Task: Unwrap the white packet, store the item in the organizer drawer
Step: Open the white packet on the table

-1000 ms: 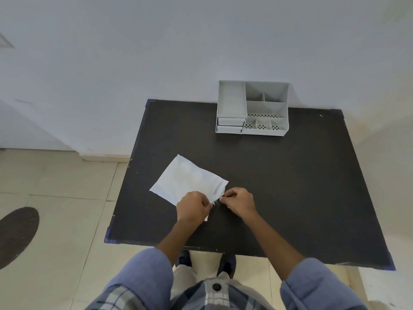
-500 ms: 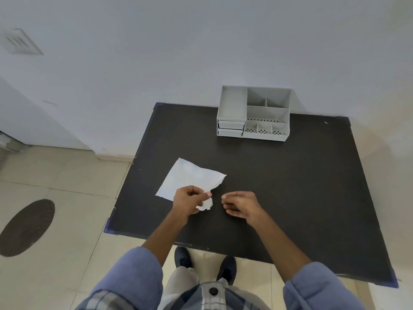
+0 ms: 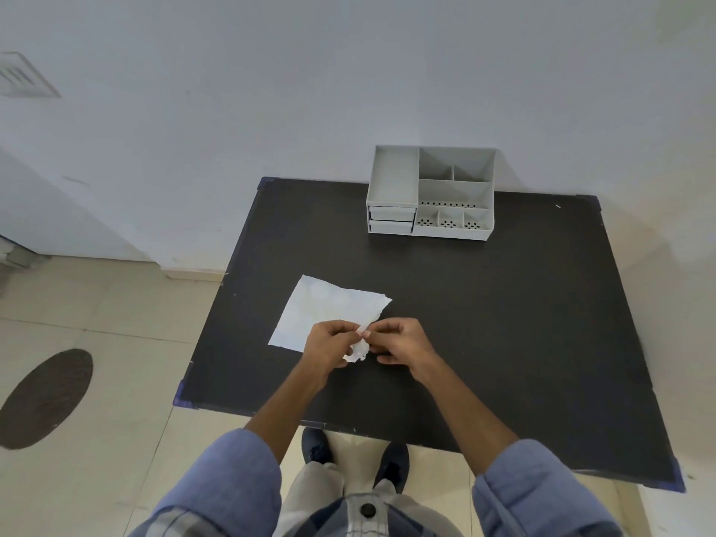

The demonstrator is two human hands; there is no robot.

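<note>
A flat white packet (image 3: 321, 310) lies on the black table (image 3: 484, 304), left of centre, with a ragged torn edge on its right side. My left hand (image 3: 329, 346) and my right hand (image 3: 399, 343) meet at its near right corner. Both pinch a crumpled, torn strip of the packet's wrapper (image 3: 360, 346) between thumb and fingers. The packet's contents are hidden. A pale grey organizer (image 3: 432, 193) stands at the table's far edge against the wall. Its two small drawers (image 3: 391, 220) at the lower left front are pushed in.
The organizer's top holds several open compartments, some with perforated bottoms. The table's near edge runs just in front of my shoes (image 3: 354, 455). A tiled floor with a dark round mat (image 3: 42, 397) lies to the left.
My hands were together at the packet's corner, came apart with the left holding a torn bit, and have now come together again on that torn strip. The packet's right edge now looks ripped.
</note>
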